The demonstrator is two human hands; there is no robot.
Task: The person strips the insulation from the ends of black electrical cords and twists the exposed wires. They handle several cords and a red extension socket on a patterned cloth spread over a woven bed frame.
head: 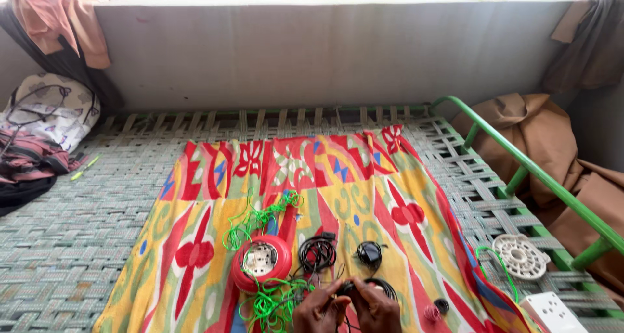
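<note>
Both hands met at the bottom edge of view: left hand (318, 312) and right hand (377, 310), fingers curled and pinched together on a black cable (367, 285) lying on the patterned cloth (364, 190). Just left lay tangled green wire (270, 304) and a red round socket box (262, 262). Two coiled black cords (317, 254) lay just beyond the hands. White round plate (520, 256) sat well apart on the woven cot (58, 242).

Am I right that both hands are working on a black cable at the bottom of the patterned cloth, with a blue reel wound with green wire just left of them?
Not quite: the reel is red, not blue, as the head view shows. Otherwise yes: the left hand and right hand meet on a black cable at the patterned cloth's bottom edge, green wire beside them.
</note>
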